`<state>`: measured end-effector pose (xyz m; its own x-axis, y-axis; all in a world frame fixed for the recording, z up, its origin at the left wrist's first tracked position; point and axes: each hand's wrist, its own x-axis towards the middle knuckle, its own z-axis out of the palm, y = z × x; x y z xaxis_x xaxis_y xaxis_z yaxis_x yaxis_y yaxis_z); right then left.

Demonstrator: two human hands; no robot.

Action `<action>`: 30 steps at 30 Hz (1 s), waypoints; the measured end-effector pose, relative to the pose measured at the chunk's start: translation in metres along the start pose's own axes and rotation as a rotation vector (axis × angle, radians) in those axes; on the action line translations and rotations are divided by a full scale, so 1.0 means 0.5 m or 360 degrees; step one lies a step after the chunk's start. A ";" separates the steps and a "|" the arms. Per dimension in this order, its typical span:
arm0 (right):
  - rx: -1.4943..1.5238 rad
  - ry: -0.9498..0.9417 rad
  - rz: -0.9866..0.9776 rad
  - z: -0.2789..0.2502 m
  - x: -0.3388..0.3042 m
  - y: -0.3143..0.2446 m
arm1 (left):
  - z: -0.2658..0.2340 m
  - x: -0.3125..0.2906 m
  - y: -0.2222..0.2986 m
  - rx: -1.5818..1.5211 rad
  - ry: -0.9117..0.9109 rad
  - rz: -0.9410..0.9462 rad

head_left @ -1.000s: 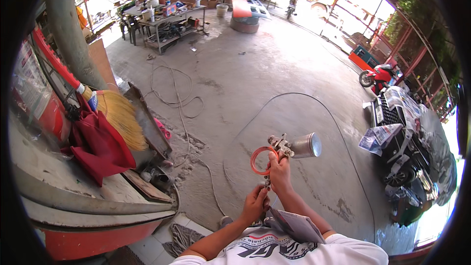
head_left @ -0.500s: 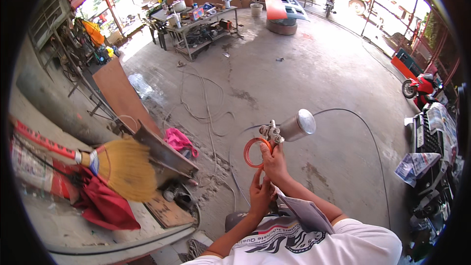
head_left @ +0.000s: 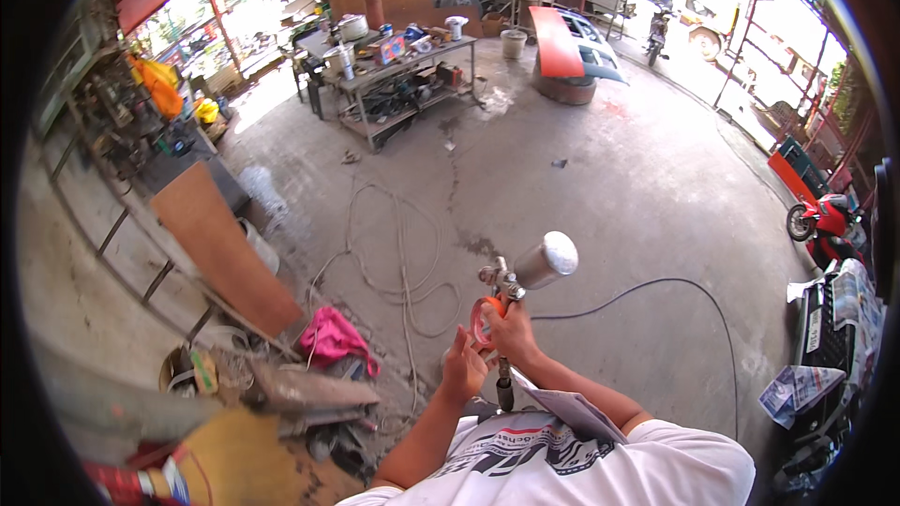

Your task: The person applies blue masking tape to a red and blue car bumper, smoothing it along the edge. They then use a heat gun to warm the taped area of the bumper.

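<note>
My right hand (head_left: 514, 333) is closed round the handle of a spray gun (head_left: 504, 281) with a silver paint cup (head_left: 547, 262) tilted up to the right. An orange ring (head_left: 482, 321), like a roll of tape, sits against that hand's thumb side. Just below the ring is my left hand (head_left: 464, 370), thumb raised and fingers apart, close to the right hand; some fingertips are hidden. Under the handle hangs a dark hose fitting (head_left: 505, 392). A flat grey sheet (head_left: 577, 410) lies between my right forearm and my white shirt.
A dark hose (head_left: 656, 283) curves over the floor at right; pale hose loops (head_left: 405, 295) lie left of centre. Newspaper-masked car parts (head_left: 825, 347) line the right side. A brown board (head_left: 223, 248), pink cloth (head_left: 336, 337) and broom (head_left: 239, 459) are left. A cluttered workbench (head_left: 412, 70) stands farther off.
The view has shifted, and the broom now sits lower. My left hand has moved left, opening from its closer grip below the gun and uncovering the hose fitting. The ring appears more edge-on.
</note>
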<state>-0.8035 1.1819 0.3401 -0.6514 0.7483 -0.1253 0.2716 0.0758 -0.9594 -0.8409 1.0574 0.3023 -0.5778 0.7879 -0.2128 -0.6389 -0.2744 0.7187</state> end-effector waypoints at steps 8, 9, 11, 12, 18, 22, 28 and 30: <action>-0.0193 0.0216 -0.0195 0.075 0.507 -0.158 | -0.045 0.558 0.262 -0.0300 0.0112 -0.0180; -0.0112 0.0269 -0.0149 0.082 0.569 -0.157 | -0.037 0.604 0.290 -0.0266 0.0143 -0.0063; 0.0016 0.0344 -0.0095 0.088 0.695 -0.161 | 0.020 0.685 0.370 -0.0232 0.0208 0.0216; 0.0048 0.0350 -0.0044 0.095 0.760 -0.151 | 0.022 0.731 0.398 -0.0210 0.0115 0.0209; -0.0065 0.0198 -0.0337 0.143 1.148 -0.144 | 0.061 1.017 0.563 0.0510 -0.0538 0.0498; -0.0114 -0.0219 0.0044 0.203 1.413 -0.199 | 0.146 1.201 0.657 0.1154 -0.0949 0.0751; -0.0190 -0.0240 -0.0159 0.314 1.708 -0.278 | 0.129 1.525 0.735 0.1462 -0.1232 0.0635; -0.0209 -0.0304 -0.0081 0.343 1.806 -0.293 | 0.123 1.622 0.775 0.1412 -0.1304 0.0590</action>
<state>-1.5530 1.7338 0.3241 -0.7855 0.6040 -0.1348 0.3164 0.2048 -0.9263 -1.5261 1.6239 0.4490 0.0376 0.9399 0.3394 0.2369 -0.3384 0.9107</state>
